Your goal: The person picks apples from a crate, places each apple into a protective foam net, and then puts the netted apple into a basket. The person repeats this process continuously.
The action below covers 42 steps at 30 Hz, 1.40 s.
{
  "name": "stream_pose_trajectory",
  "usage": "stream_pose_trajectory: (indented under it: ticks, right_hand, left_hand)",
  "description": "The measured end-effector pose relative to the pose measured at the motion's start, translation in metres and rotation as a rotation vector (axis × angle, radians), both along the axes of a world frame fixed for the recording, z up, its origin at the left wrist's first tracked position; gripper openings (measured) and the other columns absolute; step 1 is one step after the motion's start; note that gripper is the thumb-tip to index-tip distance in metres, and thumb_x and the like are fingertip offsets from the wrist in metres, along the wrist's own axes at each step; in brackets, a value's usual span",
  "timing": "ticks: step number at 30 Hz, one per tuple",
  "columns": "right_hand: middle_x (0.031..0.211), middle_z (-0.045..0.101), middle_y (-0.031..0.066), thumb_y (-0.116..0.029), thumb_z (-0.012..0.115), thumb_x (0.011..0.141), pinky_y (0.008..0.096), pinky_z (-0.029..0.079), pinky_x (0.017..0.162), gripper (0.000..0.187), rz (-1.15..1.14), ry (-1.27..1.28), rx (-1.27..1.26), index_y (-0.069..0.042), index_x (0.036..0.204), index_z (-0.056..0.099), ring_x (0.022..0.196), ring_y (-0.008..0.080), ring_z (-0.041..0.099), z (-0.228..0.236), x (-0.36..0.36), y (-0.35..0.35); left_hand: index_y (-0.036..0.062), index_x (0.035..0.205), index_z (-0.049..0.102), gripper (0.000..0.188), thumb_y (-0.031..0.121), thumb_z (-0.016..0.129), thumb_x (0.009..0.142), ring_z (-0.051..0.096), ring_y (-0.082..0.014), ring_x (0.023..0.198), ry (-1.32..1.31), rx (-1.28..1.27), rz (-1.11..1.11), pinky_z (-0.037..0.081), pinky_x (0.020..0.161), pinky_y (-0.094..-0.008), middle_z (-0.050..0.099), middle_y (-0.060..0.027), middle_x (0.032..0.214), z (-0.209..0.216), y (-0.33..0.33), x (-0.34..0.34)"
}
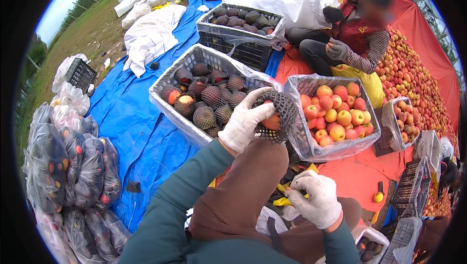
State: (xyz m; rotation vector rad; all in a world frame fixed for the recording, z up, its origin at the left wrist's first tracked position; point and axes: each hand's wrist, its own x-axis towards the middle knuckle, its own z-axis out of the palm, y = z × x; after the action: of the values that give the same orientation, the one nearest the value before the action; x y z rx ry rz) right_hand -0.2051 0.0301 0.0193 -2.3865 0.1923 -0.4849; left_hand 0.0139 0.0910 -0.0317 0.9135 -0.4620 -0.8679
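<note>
Left hand [245, 122], white-gloved: fingers closed round an apple [270, 119] partly covered by a black foam net [283, 106], raised between the crate of netted apples [171, 114] and the crate of bare apples [343, 153]. Right hand [317, 198], also gloved, low over lap, near yellow-and-black netting [283, 201]; fingers curled, narrow, can't tell if holding anything. Blue tarp [138, 142] left, orange tarp [357, 174] right. Co-worker [360, 35] sits beyond, beside apple pile [408, 81].
</note>
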Motion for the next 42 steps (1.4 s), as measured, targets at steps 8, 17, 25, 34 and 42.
stream_pose_trajectory:
  ticks: [8,17,25,34,42]
  right_hand:
    - [0.071,0.06,0.0103,-0.008,0.063,0.074,0.0281,0.046,0.059,0.012,-0.428,0.406,0.5,0.0,0.082,0.058,0.062,0.0173,0.057,-0.069,-0.04,-0.096]
    - [0.093,0.063,0.0165,-0.025,0.052,0.078,0.0392,0.046,0.079,0.029,-0.049,1.561,0.099,-0.007,0.099,0.062,0.09,0.033,0.059,-0.209,-0.064,-0.176]
    - [0.099,0.063,0.0173,-0.021,0.049,0.077,0.0384,0.047,0.081,0.032,-0.199,1.643,0.075,-0.007,0.104,0.062,0.094,0.0318,0.06,-0.32,-0.062,-0.192]
    - [0.082,0.064,0.0164,-0.022,0.055,0.075,0.0363,0.049,0.064,0.028,-0.297,1.266,0.812,-0.002,0.094,0.062,0.071,0.0262,0.064,-0.324,-0.028,-0.159]
    - [0.107,0.056,0.0176,-0.026,0.062,0.074,0.0405,0.045,0.084,0.035,-0.28,0.872,0.049,-0.005,0.102,0.06,0.098,0.0343,0.055,-0.38,0.051,-0.078]
  left_hand:
    - [0.004,0.114,0.057,0.045,0.019,0.071,0.074,0.055,-0.0161,0.095,-0.545,0.634,0.658,0.043,0.085,-0.0269,0.059,-0.0088,0.108,-0.115,0.001,0.269]
    - [0.0247,0.127,0.047,0.054,0.037,0.061,0.076,0.04,-0.0358,0.121,-1.776,1.516,0.356,0.034,0.1,-0.04,0.041,-0.0195,0.132,-0.218,-0.018,0.404]
    - [0.0268,0.133,0.039,0.063,0.039,0.062,0.075,0.037,-0.0369,0.123,-1.908,1.589,0.186,0.03,0.102,-0.042,0.038,-0.0222,0.134,-0.249,-0.014,0.454]
    - [0.0032,0.125,0.047,0.039,0.02,0.051,0.091,0.048,-0.0242,0.117,-1.385,0.671,0.185,0.036,0.1,-0.0321,0.05,-0.0143,0.126,-0.122,-0.046,0.243]
    - [-0.0063,0.117,0.05,0.034,0.016,0.041,0.093,0.06,-0.0296,0.099,-0.946,0.165,-0.089,0.047,0.089,-0.0409,0.056,-0.0228,0.112,-0.016,-0.033,0.044]
